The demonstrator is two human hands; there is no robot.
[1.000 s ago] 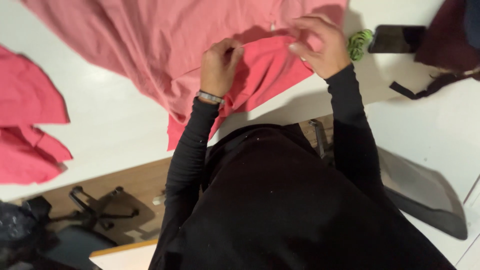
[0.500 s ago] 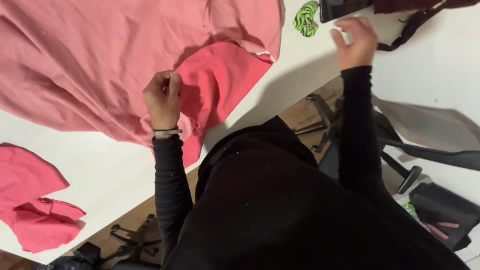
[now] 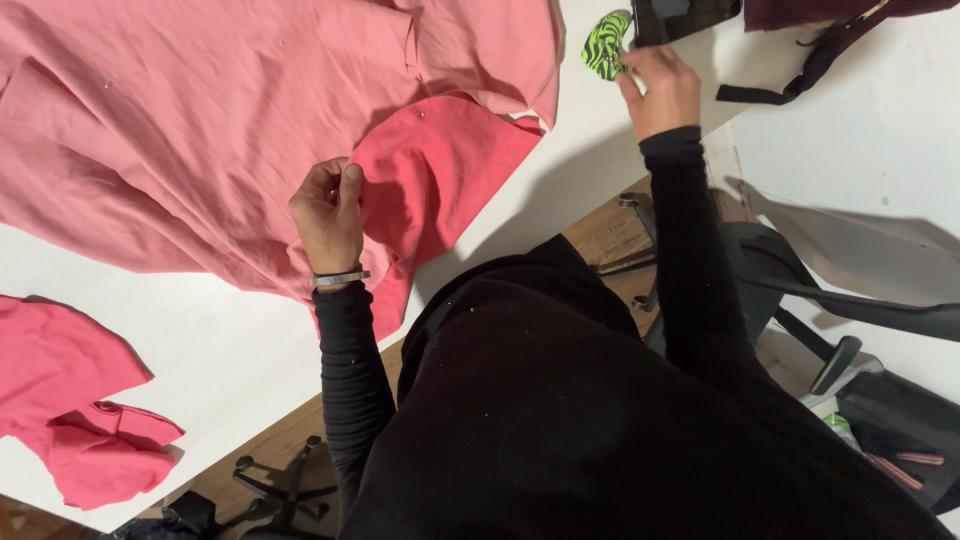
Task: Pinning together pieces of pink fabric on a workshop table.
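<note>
My left hand [image 3: 328,210] pinches the left edge of a darker pink fabric piece [image 3: 440,170] that lies on a large light pink cloth [image 3: 200,120] spread over the white table [image 3: 200,330]. My right hand [image 3: 660,90] is stretched to the far side of the table, its fingers touching a small green-and-black striped object [image 3: 605,45] beside a dark phone-like slab [image 3: 690,15]. Whether the right hand grips the striped object is not clear.
Loose dark pink fabric pieces [image 3: 70,400] lie at the table's left. A dark garment with straps [image 3: 830,30] sits at the far right. A grey office chair [image 3: 850,270] and a black bag [image 3: 900,450] stand on the right, another chair base [image 3: 270,490] below.
My right hand left the pink fabric and reached right and away to the striped object. The left hand stayed pinching the darker pink piece. The camera view shifted to the right.
</note>
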